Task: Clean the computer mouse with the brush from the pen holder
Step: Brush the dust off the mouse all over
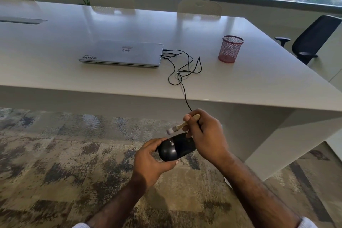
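My left hand (150,160) grips a glossy black computer mouse (175,147) from below and the left, off the table's front edge, above the carpet. My right hand (207,136) pinches a small wooden-handled brush (182,125) just above the mouse. Its pale bristles point left and hover a little above the mouse's top. The mouse's black cable (182,72) runs up over the table edge in loose loops to the closed silver laptop (122,53). A red mesh pen holder (230,49) stands upright on the table at the right and looks empty.
The large white table (74,72) fills the middle of the view, its front edge just beyond my hands. Pale chairs (199,8) line its far side, and a black office chair (312,40) stands at the right. Patterned carpet (55,153) lies below.
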A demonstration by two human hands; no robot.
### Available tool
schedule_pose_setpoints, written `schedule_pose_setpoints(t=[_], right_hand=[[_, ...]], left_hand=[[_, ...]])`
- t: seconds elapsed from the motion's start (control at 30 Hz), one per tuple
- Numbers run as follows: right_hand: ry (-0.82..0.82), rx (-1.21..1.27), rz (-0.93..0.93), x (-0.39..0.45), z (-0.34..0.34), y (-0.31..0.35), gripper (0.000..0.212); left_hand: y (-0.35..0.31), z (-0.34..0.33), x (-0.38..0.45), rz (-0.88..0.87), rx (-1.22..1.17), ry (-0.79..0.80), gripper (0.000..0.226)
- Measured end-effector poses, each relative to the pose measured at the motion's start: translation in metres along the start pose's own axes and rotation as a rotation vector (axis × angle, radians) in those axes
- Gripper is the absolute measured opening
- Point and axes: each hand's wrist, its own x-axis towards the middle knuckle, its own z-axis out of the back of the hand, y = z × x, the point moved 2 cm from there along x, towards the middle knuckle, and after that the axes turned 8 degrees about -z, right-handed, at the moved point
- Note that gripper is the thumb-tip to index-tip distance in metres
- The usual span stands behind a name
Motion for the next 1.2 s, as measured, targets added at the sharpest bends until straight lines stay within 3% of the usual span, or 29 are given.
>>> schedule_pose_setpoints(t=[0.1,0.23,0.37,0.57,0.7,0.8,0.97,1.07,1.2], right_hand=[[0.065,0.101,-0.060,0.0002,0.0009,-0.0006,0.022],[0.163,-0.065,-0.053,0.0015,-0.0023,-0.0005,0.021],[0.045,-0.126,0.021,0.0021,-0.0032,-0.0007,0.016],[0.028,0.128,-0.085,0.0031,-0.0020,-0.0019,0.020],[0.090,-0.026,-0.113,0.0053,-0.0022,-0.0013,0.020],[0.019,-0.140,-0.045,0.0052,0.0000,0.0001,0.018],[0.029,0.057,-0.097,0.0043,0.0011,-0.0005,0.020],[0.077,-0.054,-0.136,0.0063,0.0003,-0.0030,0.020],[0.010,-0.152,-0.053,0.0067,0.0033,-0.0031,0.018]], left_hand=[[-0.0008,0.0001,0.0003,-0.005,0.003,-0.003,0.074],[-0.0061,0.0002,0.0006,-0.004,-0.021,-0.015,0.062],[-0.0034,0.0006,0.0009,-0.023,-0.016,-0.011,0.075],[-0.0054,0.0005,0.0015,-0.021,-0.015,-0.013,0.075],[-0.0050,-0.0003,0.0012,-0.021,-0.024,-0.002,0.068],[-0.0043,-0.0007,0.0015,-0.011,-0.020,0.001,0.066],[-0.0059,0.0006,0.0013,-0.018,-0.024,-0.009,0.065],[-0.0054,-0.0002,0.0006,-0.017,-0.033,0.001,0.061],[-0.0022,-0.0017,-0.0001,0.013,-0.061,0.009,0.061]])
